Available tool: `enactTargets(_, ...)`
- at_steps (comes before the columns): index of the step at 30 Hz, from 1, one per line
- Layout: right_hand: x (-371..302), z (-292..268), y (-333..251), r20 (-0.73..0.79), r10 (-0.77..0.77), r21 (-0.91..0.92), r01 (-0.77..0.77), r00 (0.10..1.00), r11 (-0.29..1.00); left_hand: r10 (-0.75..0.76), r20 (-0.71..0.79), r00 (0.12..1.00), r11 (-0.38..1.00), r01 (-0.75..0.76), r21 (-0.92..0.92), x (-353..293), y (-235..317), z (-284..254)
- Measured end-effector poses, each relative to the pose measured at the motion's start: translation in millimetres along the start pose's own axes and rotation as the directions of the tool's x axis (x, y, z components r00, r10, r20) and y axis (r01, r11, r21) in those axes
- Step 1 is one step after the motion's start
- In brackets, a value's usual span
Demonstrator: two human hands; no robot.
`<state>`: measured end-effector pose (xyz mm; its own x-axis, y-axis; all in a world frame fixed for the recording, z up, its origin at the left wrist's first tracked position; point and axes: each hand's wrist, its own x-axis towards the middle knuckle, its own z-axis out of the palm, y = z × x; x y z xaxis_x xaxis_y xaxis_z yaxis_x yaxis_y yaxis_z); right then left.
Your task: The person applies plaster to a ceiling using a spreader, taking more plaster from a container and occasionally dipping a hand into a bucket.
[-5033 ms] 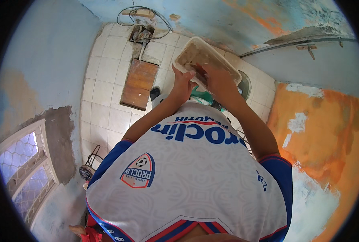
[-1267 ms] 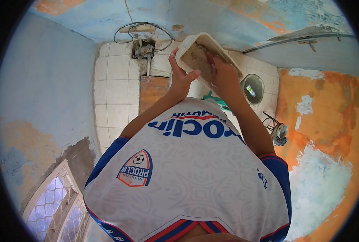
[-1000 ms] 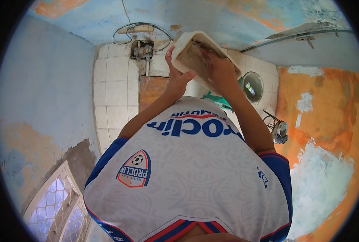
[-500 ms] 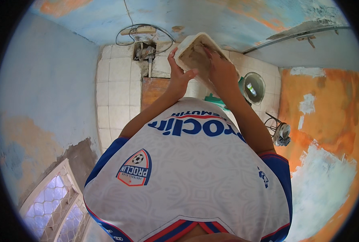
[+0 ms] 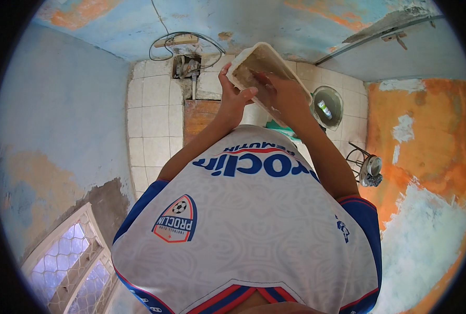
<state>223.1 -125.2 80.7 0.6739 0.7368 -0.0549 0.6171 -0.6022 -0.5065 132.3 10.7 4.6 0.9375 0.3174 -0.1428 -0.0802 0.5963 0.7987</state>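
Note:
A cream rectangular plastic tub (image 5: 277, 60), smeared inside with grey-brown residue, is held up tilted in front of me. My left hand (image 5: 235, 94) grips its left side, fingers around the outside and thumb over the near rim. Inside the tub is my right hand (image 5: 285, 94), its fingers bent together and pointing left against the inner surface. Whatever those fingers may pinch is too small or hidden to make out.
Right of the tub a dark round bucket (image 5: 328, 107) holds a white-and-green package (image 5: 324, 110). A small metal-framed object (image 5: 370, 167) stands by the orange wall. Looped black cable (image 5: 186, 36) hangs over a broken floor hole (image 5: 186, 65); a brown board (image 5: 199, 118) lies on the tiles.
My right hand has shifted left and slightly down inside the tub, its fingers now across the inner surface. The left hand keeps its grip, and the tub has barely moved.

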Motion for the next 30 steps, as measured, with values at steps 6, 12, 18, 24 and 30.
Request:
enactTargets(6,-20.0,-19.5,21.0,-0.144,0.143,-0.069,-0.154,0.979,0.986,0.011,0.027,1.000,1.000,-0.011,0.002,-4.5,-35.0,35.1)
enactTargets(12,-38.8,-35.3,64.6,-0.187,-0.009,0.084,0.026,0.982,0.996,0.134,0.049,0.990,0.983,-0.139,0.119,-9.2,-54.6,82.9)
enactTargets(18,-71.2,-60.4,103.0,0.017,-0.054,0.149,0.051,0.998,0.988,0.100,-0.014,0.995,0.985,-0.097,0.139,-18.3,-84.6,117.7)
enactTargets(24,-115.3,-81.8,125.4,-0.008,-0.054,0.008,0.055,0.998,0.998,0.043,-0.058,0.997,0.999,-0.043,-0.007,-27.9,-118.8,143.9)
enactTargets(30,-143.6,-94.3,132.6,-0.107,-0.086,-0.118,0.074,0.991,0.990,-0.005,-0.080,0.997,0.996,-0.001,-0.086,-34.1,-136.3,152.4)
